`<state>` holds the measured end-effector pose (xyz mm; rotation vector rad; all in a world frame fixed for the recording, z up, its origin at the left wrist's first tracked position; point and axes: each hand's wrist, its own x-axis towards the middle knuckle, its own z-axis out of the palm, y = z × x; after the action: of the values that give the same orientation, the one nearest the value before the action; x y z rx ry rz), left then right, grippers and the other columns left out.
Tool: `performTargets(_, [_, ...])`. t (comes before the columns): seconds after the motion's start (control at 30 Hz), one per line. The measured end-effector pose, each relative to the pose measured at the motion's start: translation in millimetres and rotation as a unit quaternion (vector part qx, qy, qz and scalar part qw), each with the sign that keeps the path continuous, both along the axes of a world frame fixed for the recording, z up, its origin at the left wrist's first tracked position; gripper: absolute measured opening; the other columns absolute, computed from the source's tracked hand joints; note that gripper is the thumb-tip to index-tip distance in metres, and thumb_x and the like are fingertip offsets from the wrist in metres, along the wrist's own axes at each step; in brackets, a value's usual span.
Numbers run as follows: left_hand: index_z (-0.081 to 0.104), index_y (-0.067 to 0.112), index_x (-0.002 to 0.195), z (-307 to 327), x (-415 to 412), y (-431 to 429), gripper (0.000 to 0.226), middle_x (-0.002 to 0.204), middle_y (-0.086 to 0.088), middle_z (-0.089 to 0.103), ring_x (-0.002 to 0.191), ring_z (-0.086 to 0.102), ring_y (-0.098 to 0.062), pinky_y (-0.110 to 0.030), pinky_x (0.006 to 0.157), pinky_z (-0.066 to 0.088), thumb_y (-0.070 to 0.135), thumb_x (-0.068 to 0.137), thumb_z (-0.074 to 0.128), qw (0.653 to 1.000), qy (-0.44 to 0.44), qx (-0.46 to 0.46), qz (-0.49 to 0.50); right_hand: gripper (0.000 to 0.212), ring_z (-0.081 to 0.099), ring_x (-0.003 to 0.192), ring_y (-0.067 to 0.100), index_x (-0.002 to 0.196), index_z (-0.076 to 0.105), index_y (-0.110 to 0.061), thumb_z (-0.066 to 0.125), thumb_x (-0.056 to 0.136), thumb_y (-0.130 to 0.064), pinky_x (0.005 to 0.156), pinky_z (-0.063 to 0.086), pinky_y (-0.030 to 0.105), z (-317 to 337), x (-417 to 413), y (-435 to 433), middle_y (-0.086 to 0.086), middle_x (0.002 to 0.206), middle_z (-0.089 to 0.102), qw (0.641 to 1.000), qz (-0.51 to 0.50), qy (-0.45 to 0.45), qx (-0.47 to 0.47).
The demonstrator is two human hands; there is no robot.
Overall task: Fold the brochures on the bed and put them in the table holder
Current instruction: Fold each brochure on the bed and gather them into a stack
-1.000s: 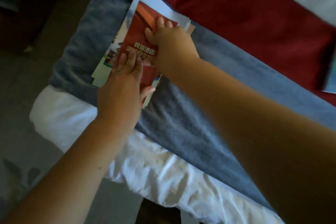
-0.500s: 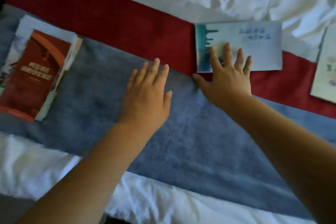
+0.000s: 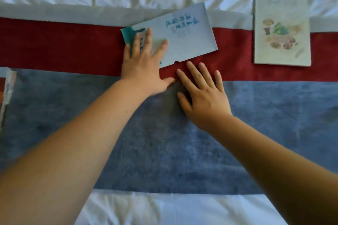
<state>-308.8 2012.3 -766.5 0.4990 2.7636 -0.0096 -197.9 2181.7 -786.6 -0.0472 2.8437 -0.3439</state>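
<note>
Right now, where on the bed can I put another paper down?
Bare spots: the red stripe left of the left hand, and the blue blanket below the food brochure. Crowded: the middle, around the right hand and the blue-lettered brochure.

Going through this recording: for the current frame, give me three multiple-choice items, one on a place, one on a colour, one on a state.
1. Where is the food-drawing brochure?
A) on the floor
B) right of the long brochure, apart from it
C) inside a holder

2. What colour is the lettering on the long brochure?
A) blue
B) gold
C) black

3. How is the left hand?
A) closed in a fist
B) pinching a lifted corner
C) flat, fingers straight on the long brochure

Answers:
1 B: it lies by itself further right on the bed.
2 A: blue characters show on the pale face.
3 C: straight fingers lie over the brochure's teal end.
</note>
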Motion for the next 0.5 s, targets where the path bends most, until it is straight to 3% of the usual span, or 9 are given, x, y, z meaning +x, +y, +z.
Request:
performTargets(0.1, [-0.012, 0.047, 0.158, 1.3, -25.7, 13.8, 0.117, 0.170, -0.007, -0.020, 0.154, -0.011, -0.047, -0.070, 0.120, -0.004, 0.098, 0.066, 0.042, 0.999, 0.003, -0.046, -0.009, 0.069, -0.011, 0.160, 0.023, 0.167, 0.009, -0.030, 0.033, 0.105, -0.049, 0.126, -0.014, 0.044, 5.0, -3.6, 38.8, 0.001, 0.175, -0.006, 0.996, -0.083, 0.010, 0.018])
performTargets(0.23, [-0.015, 0.053, 0.154, 1.6, -40.4, 36.2, 0.115, 0.170, -0.006, -0.020, 0.154, -0.007, -0.048, -0.074, 0.118, 0.000, 0.105, 0.059, 0.024, 0.998, -0.008, -0.053, -0.015, 0.073, -0.013, 0.160, 0.031, 0.167, 0.009, -0.021, 0.041, 0.104, -0.041, 0.129, -0.007, 0.045, 15.7, -17.2, 95.9, 0.015, 0.173, -0.010, 0.987, -0.155, 0.006, 0.036])
performTargets(0.37, [-0.007, 0.060, 0.150, 1.9, -40.7, 53.1, 0.108, 0.167, -0.010, -0.005, 0.151, 0.006, -0.048, -0.072, 0.112, 0.023, 0.106, 0.057, 0.022, 0.999, -0.031, -0.040, 0.019, 0.072, 0.016, 0.158, 0.029, 0.158, 0.034, -0.021, 0.057, 0.091, -0.008, 0.126, 0.024, 0.049, 22.9, -30.8, 133.6, 0.005, 0.172, 0.016, 0.983, -0.185, 0.005, -0.009])
performTargets(0.5, [-0.015, 0.059, 0.150, 7.6, -31.5, 63.6, 0.112, 0.163, -0.019, 0.010, 0.143, 0.024, -0.046, -0.065, 0.105, 0.031, 0.109, 0.055, 0.016, 0.994, -0.019, -0.104, 0.022, 0.075, 0.029, 0.152, 0.032, 0.154, 0.041, -0.019, 0.057, 0.084, 0.005, 0.113, 0.039, 0.054, 24.0, -40.4, 150.8, 0.004, 0.164, 0.034, 0.984, -0.165, 0.053, 0.042])
